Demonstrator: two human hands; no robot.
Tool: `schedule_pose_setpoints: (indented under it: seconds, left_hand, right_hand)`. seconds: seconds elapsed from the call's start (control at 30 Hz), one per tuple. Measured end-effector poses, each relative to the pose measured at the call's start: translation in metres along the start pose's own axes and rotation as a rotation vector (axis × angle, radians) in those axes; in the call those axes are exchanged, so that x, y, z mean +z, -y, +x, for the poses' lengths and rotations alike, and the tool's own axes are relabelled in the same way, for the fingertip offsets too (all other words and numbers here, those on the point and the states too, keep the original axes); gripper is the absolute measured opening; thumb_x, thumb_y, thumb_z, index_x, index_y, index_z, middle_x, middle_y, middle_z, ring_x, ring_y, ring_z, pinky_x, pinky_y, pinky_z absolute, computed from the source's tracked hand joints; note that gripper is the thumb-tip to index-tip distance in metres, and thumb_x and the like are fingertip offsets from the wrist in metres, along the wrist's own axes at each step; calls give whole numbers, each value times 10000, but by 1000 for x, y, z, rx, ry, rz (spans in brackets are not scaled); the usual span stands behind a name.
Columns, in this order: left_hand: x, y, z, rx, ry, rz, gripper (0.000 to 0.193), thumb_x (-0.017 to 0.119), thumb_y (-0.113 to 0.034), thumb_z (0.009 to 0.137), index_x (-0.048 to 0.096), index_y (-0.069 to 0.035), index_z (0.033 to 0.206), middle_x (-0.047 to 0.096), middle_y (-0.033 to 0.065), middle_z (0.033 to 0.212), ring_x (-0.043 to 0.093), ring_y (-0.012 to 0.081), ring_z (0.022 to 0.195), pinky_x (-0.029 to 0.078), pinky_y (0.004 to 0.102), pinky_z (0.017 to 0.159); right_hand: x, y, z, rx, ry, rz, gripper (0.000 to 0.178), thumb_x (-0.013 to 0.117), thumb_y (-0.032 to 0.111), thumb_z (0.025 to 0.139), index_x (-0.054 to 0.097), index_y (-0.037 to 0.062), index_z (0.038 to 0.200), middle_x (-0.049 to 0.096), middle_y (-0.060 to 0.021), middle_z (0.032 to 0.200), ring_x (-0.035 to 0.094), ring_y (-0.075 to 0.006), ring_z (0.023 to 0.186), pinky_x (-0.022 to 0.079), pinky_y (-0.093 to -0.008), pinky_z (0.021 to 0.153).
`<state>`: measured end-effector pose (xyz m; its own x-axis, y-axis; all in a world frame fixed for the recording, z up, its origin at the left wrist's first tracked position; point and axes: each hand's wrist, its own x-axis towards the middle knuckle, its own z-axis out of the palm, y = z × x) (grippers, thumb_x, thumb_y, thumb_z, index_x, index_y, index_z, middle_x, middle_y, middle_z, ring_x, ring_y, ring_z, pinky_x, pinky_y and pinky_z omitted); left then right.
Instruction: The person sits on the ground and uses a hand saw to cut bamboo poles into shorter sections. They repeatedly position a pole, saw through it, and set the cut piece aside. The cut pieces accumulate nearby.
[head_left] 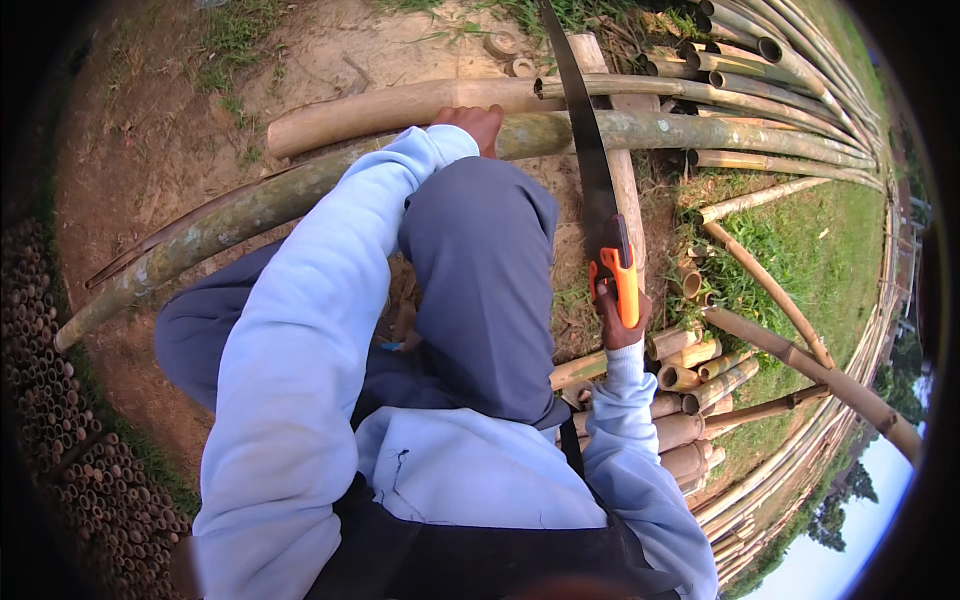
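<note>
Bamboo pole [540,135], mottled green-grey, stretches across bare ground and over a flat board [627,190] as a person in a pale blue sweatshirt crouches beside it. The right hand [621,312] is wrapped around the orange-and-black handle of a saw [592,160], whose dark blade crosses above the pole; whether its teeth touch the culm cannot be told. The left hand [472,124] lies on the pole left of the blade, its fingers too hidden to show a grip. Just beyond rests a thick tan log [385,108]. Cut bamboo lengths [725,385] cluster near the right forearm.
</note>
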<state>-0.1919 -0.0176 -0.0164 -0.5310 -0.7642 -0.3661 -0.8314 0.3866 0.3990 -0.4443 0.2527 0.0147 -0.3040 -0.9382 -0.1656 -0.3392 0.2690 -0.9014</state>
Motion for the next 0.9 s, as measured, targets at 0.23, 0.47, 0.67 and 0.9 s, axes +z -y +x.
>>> schedule_pose_setpoints:
  seconds: [0.23, 0.47, 0.67, 0.9]
  left_hand:
    - [-5, 15, -23, -6, 28, -19, 574, 714, -302, 771, 511, -16, 1226, 675, 239, 1038, 632, 430, 1050, 456, 511, 902]
    - [-3, 28, -33, -70, 20, 5, 532, 632, -344, 842, 500, -47, 1262, 664, 233, 1080, 610, 436, 1087, 435, 539, 929]
    - [-3, 27, -31, -92, 63, 61, 500, 591, -370, 868, 494, -84, 1265, 662, 223, 1096, 611, 439, 1075, 441, 539, 929]
    - [3, 26, -31, -104, 29, 110, 522, 615, -431, 857, 483, -101, 1238, 659, 232, 1087, 612, 446, 1070, 446, 544, 913]
  right_hand:
    - [27, 7, -23, -80, -3, 13, 260, 664, 110, 897, 658, -16, 1124, 605, -8, 705, 529, -76, 600, 433, -232, 560]
    - [38, -7, -26, -16, 48, 95, 209, 667, 67, 902, 664, -32, 1087, 620, -23, 721, 562, -96, 650, 461, -259, 622]
    - [22, -8, -41, -27, 116, 73, 209, 683, 56, 895, 672, -34, 1084, 666, -70, 793, 590, -109, 711, 481, -275, 674]
    - [-15, 12, -113, -77, 72, 68, 325, 651, -10, 849, 669, -39, 1173, 714, -124, 876, 685, -149, 789, 517, -279, 730]
